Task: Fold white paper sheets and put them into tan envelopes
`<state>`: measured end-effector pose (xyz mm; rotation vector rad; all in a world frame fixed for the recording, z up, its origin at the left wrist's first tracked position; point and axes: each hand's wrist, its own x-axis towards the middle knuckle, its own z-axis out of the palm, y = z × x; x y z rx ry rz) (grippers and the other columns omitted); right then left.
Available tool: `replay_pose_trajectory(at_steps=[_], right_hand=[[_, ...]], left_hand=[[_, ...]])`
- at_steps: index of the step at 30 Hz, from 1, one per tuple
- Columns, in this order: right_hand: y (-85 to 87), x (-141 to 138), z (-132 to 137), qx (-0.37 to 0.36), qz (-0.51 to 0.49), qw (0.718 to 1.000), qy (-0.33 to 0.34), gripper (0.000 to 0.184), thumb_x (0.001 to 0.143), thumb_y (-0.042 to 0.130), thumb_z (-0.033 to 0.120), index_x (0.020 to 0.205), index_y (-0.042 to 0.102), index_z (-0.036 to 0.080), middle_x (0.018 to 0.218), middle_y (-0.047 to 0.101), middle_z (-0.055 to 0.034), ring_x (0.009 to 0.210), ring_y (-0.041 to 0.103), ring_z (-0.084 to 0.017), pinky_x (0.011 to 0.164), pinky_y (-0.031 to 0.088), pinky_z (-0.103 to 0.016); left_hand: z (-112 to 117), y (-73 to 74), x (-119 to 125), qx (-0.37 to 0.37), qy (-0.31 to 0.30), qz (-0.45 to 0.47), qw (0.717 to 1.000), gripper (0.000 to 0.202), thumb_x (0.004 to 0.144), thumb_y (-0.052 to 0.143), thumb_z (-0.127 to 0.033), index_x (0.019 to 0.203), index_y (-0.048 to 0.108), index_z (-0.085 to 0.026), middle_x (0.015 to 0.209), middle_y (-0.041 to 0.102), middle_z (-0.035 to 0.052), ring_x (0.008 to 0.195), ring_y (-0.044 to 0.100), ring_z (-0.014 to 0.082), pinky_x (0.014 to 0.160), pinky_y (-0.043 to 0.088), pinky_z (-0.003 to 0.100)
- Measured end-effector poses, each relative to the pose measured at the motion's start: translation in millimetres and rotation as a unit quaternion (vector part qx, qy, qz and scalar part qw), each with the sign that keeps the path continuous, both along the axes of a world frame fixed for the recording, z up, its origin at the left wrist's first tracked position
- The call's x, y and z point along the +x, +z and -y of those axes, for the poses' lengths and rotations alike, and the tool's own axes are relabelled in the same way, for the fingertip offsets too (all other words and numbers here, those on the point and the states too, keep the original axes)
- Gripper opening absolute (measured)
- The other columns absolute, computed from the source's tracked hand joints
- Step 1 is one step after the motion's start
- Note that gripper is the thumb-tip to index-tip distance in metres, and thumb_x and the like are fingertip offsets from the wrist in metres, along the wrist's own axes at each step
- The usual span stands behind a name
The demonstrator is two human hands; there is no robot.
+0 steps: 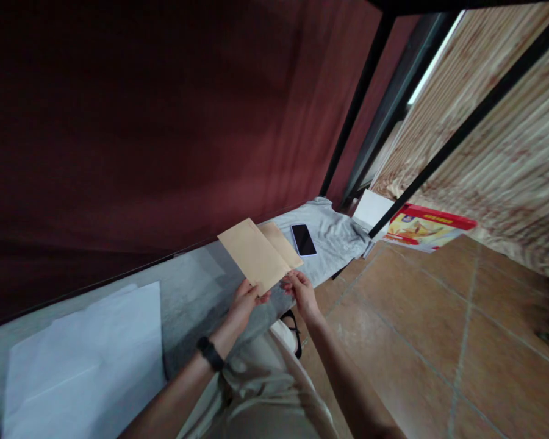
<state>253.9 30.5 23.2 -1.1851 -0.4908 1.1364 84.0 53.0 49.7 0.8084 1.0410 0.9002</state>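
A tan paper envelope (251,253) is held up in front of me, tilted over the bench. My left hand (246,303), with a dark band at the wrist, pinches its near corner. At its right corner my right hand (301,291) has its fingertips pressed together on the paper edge. Partly covered by this envelope is a second tan envelope (281,241); whether it lies on the bench or is held too is hard to tell. Just beyond it, a phone (304,239) with a dark screen lies on grey cloth.
Crumpled grey cloth (338,235) covers the right end of the grey bench (187,311). White sheets (91,366) lie at the left. A dark red curtain (165,122) hangs behind. Black metal bars (462,131) rise at right, near a red-edged box (430,228) on the tiled floor (402,341).
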Motion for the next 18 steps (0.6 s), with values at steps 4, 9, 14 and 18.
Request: replay_pose_trajectory(at_steps=[4,9,14,18], right_hand=[[0.5,18.7,-17.1,-0.022,0.014,0.999,-0.028,0.032,0.069,0.08,0.043,0.068,0.057,0.02,0.061,0.066,0.0035,0.047,0.056,-0.008,0.042,0.045,-0.017],[-4.6,43.5,-35.7,-0.061,0.019,0.997,-0.045,0.027,0.073,0.078,0.031,0.067,0.054,0.021,0.059,0.067,0.0031,0.042,0.056,-0.008,0.039,0.046,-0.015],[-13.1,52.4,-44.1,-0.097,0.021,0.994,-0.042,0.026,0.076,0.076,0.026,0.068,0.052,0.021,0.054,0.066,0.0033,0.038,0.056,-0.008,0.038,0.049,-0.015],[-18.1,51.7,-45.5,-0.114,0.024,0.993,-0.031,0.024,0.078,0.075,0.025,0.069,0.052,0.021,0.054,0.066,0.0032,0.037,0.056,-0.008,0.038,0.05,-0.016]], left_hand=[[-23.3,-1.5,27.0,0.001,-0.028,-0.047,0.999,0.024,0.075,0.077,-0.026,0.095,0.064,-0.018,0.089,0.073,0.0054,0.066,0.068,0.0144,0.061,0.055,0.026],[-47.3,-9.3,50.2,0.001,-0.036,-0.094,0.995,0.027,0.071,0.081,-0.026,0.087,0.061,-0.016,0.074,0.069,0.0018,0.057,0.063,0.0108,0.056,0.049,0.021],[-57.4,-22.8,59.3,0.004,-0.023,-0.133,0.991,0.03,0.068,0.083,-0.026,0.084,0.061,-0.016,0.069,0.068,-0.0003,0.054,0.061,0.0098,0.054,0.046,0.02],[-59.7,-28.2,59.6,0.019,-0.004,-0.161,0.987,0.028,0.069,0.081,-0.025,0.085,0.058,-0.018,0.066,0.065,-0.0039,0.052,0.059,0.0096,0.054,0.045,0.021]])
